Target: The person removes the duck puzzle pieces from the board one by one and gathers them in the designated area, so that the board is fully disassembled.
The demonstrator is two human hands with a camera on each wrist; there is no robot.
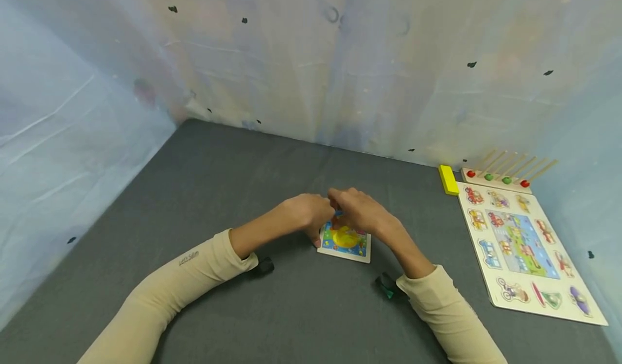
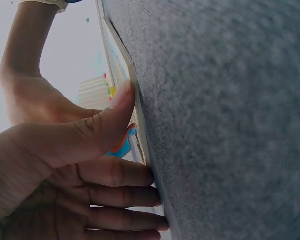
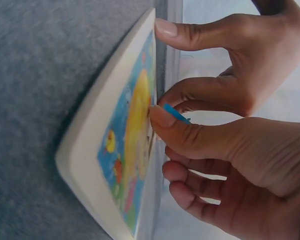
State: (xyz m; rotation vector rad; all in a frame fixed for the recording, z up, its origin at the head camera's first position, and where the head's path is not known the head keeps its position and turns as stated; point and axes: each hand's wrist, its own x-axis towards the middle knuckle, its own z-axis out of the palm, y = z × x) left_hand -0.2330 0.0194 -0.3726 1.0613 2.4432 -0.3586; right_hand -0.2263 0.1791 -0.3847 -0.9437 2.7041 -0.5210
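A small square wooden puzzle board (image 1: 344, 254) with a yellow duck picture lies flat on the table. My left hand (image 1: 313, 213) holds it at the left side, its thumb on the edge in the left wrist view and the other fingers stretched along the far side. Over the board, my right hand (image 1: 360, 210) pinches a small blue puzzle piece (image 3: 176, 113) between thumb and fingers, close above the picture. An orange part of the piece also shows in the left wrist view. The fingers hide most of the piece and the board's far part.
To the right lies a large wooden picture puzzle (image 1: 522, 245) with several pieces in it. Behind it stand a peg rack (image 1: 498, 180) with red and green beads and a yellow block (image 1: 448, 180). Pale plastic sheeting (image 1: 311, 72) borders the dark table (image 1: 233, 321).
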